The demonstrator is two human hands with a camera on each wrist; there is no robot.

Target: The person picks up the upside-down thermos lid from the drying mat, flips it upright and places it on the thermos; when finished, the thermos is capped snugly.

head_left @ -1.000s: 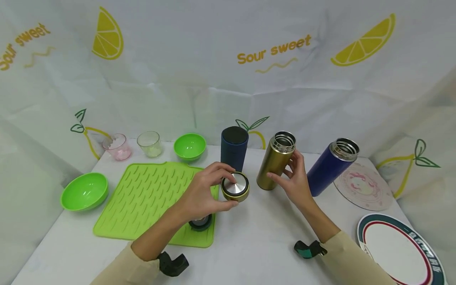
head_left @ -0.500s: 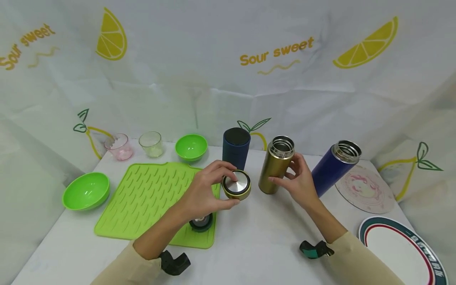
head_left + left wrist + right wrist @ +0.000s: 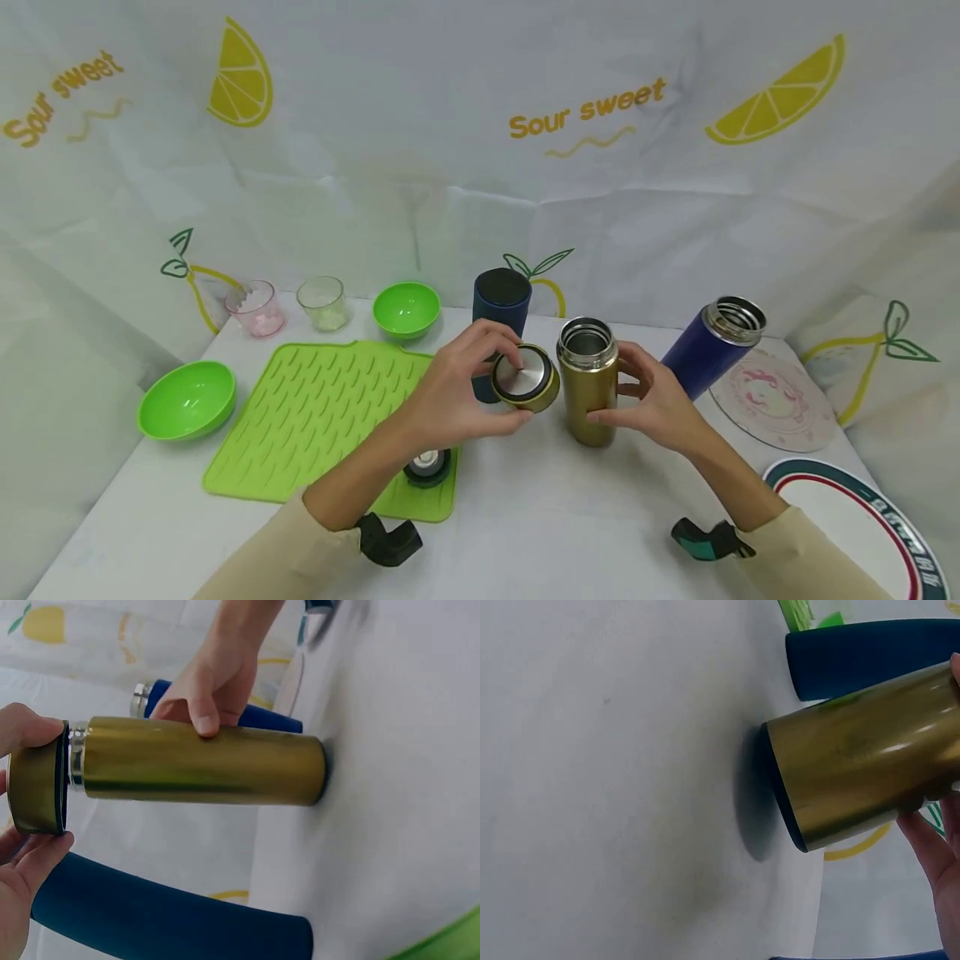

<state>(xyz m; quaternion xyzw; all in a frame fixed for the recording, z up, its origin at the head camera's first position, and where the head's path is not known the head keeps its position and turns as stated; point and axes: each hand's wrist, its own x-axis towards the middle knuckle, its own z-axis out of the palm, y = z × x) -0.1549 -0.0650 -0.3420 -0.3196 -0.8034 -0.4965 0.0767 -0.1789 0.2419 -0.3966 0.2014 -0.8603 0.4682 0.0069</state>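
My left hand (image 3: 457,396) pinches a gold bottle lid (image 3: 542,396) between thumb and fingers, one finger lying on its silvery inner face. Just right of it, my right hand (image 3: 663,408) grips a gold thermos bottle (image 3: 588,404) round its side. That bottle stands nearly upright with its steel mouth uncovered, and in the right wrist view a shadow lies by its base (image 3: 784,787). From the left wrist camera, the lid (image 3: 37,787) appears close to the bottle's neck (image 3: 77,759); whether they touch I cannot tell. Behind the left hand stands a dark blue capped bottle (image 3: 502,308).
An uncapped blue bottle (image 3: 701,354) is behind the right hand. A green ridged mat (image 3: 315,417) lies left, bearing a dark lid (image 3: 429,468). Green bowls (image 3: 187,400), a pink glass (image 3: 257,310) and a clear glass (image 3: 322,304) stand farther back. Round boards (image 3: 832,525) lie right.
The gold bottle has come nearer to me and become more upright in my right hand. My left hand has moved slightly right with the lid, which now tilts toward the bottle.
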